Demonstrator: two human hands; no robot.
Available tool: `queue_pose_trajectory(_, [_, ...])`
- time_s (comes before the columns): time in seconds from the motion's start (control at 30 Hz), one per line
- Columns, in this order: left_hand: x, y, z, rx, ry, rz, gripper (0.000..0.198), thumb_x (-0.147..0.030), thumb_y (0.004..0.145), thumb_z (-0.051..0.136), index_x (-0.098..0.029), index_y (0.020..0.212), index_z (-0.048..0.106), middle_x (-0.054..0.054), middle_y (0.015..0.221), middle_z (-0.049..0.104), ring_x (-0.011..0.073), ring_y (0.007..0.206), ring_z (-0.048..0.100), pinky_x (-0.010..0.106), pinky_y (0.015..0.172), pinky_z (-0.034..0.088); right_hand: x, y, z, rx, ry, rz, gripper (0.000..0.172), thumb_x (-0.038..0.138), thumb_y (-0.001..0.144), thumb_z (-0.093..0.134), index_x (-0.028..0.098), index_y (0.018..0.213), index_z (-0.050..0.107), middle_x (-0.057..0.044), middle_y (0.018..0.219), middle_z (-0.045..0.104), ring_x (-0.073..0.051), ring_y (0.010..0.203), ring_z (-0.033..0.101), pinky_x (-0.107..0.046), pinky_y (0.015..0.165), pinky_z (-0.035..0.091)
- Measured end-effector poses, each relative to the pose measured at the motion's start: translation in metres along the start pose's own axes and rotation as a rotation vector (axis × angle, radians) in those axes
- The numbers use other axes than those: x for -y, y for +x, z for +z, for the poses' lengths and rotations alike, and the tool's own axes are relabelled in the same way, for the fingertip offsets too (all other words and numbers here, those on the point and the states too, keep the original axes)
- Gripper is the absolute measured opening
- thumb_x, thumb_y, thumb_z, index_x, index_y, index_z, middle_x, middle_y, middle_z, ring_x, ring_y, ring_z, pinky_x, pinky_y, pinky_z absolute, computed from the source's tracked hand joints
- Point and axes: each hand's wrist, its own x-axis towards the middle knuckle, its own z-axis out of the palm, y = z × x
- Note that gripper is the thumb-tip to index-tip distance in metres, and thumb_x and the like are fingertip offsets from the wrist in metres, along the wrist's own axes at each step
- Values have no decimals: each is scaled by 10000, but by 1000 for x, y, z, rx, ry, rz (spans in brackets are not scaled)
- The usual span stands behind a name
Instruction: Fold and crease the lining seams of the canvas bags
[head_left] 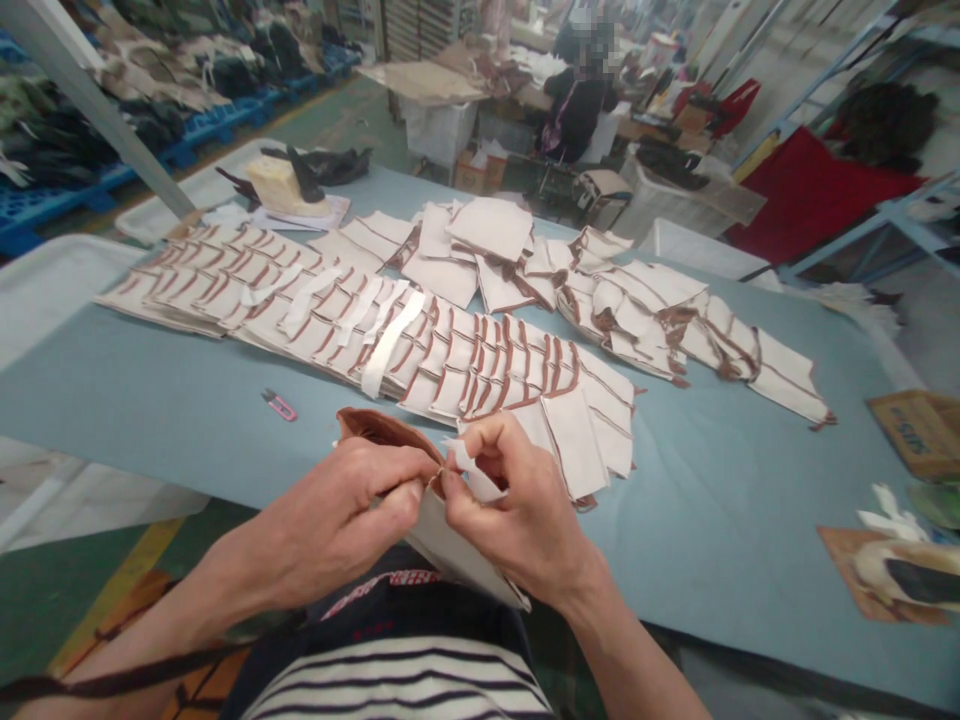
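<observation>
Left hand: the left hand [352,520] is closed, thumb and fingers pinched on the top edge of the fabric piece.
Right hand: the right hand [525,515] is closed too, fingertips pinching a small white strip [480,482] against the same edge, touching the left hand's fingertips.
Fabric piece: a cream fabric piece [457,560] with a brown trim [379,428], held in the air between both hands, above the near edge of the bench and over the person's lap.
Bench: a bench [150,400] covered in blue-grey cloth.
Laid-out pieces: overlapping rows of cream pieces [480,365] with brown trim run across the bench just beyond the hands; a few long white strips [390,340] lie on top of them.
Heap: a looser heap of similar pieces [645,310] lies further back to the right.
Snips: pink thread snips [279,405] lie on the bare cloth, left of the hands.
Other person: a person in dark clothes [581,105] sits beyond the far side of the bench.
</observation>
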Motion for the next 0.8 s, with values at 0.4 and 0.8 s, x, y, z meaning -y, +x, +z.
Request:
queue_pose_trajectory(0.4, [16, 3, 6, -57, -175, 86, 249, -99, 858, 465, -164, 711, 655, -69, 670, 586, 83, 601, 462, 185, 569, 347, -2, 8, 8, -22, 232, 112, 185, 290, 850, 708, 251, 890, 532, 52, 768, 559, -125, 647, 511, -240, 584, 432])
queue_pose_trajectory(0.8, [5, -2, -2, 52, -402, -122, 275, -183, 828, 518, -145, 783, 787, 8, 777, 764, 146, 726, 674, 178, 657, 502, 10, -19, 24, -149, 189, 218, 299, 310, 790, 782, 250, 942, 532, 54, 757, 571, -121, 576, 516, -244, 517, 402])
